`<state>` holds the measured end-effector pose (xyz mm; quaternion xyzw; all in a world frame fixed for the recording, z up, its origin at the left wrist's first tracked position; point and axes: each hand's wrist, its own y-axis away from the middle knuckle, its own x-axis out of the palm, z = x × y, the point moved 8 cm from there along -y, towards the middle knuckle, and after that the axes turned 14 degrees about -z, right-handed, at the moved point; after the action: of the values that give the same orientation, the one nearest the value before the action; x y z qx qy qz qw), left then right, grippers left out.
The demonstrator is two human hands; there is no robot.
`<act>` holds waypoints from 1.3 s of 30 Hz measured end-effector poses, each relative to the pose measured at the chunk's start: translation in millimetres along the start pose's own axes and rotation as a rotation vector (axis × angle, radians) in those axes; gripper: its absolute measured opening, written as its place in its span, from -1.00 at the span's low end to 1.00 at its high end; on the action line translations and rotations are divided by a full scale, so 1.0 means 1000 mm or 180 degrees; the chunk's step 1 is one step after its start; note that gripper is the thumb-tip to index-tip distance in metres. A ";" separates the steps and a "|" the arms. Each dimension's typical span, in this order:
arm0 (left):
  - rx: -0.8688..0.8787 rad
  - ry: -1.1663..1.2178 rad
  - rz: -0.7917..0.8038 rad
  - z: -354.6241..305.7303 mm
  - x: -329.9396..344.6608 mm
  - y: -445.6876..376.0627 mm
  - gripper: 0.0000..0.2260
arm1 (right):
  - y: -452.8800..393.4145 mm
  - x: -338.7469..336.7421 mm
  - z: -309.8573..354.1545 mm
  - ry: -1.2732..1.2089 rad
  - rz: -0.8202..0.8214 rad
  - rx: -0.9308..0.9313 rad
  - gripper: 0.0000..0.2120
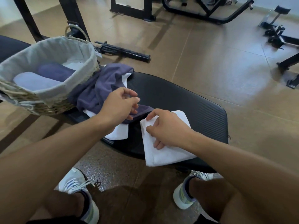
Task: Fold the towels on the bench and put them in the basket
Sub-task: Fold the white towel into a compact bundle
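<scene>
The right hand (168,128) is pinching the upper corner of a folded white towel (163,152), thumb and forefinger closed on the cloth while the lower fingers are resting flat on it; the towel is lying on the bench (186,101) directly beneath that hand. Just left of it, the left hand (120,104) is hovering with fingers loosely curled, apparently gripping nothing, over the near edge of a crumpled purple towel (105,88). Another white towel (119,132) is showing below that hand. Beyond it the lined basket (48,92) is holding folded towels. Judged soft, light and limp, the cloth is best taken at corners or folded edges.
</scene>
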<state>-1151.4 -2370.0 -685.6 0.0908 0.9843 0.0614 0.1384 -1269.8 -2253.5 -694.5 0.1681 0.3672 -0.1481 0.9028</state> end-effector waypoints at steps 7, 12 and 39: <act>0.0266 -0.0434 0.0110 0.000 0.001 0.005 -0.94 | 0.020 -0.016 0.017 0.0931 -0.0275 -0.1140 -0.70; 0.0612 -0.0484 -0.0245 -0.007 -0.012 -0.001 -0.90 | 0.042 0.008 -0.007 0.2136 0.0081 -0.1804 -0.24; 0.0446 -0.2809 0.1587 0.027 0.036 0.085 -0.60 | -0.025 -0.056 -0.049 0.1547 0.0091 -0.0400 -0.65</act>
<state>-1164.1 -2277.5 -708.3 0.3491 0.7822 -0.0178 0.5156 -1348.0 -2247.7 -691.9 0.1475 0.5795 -0.0674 0.7987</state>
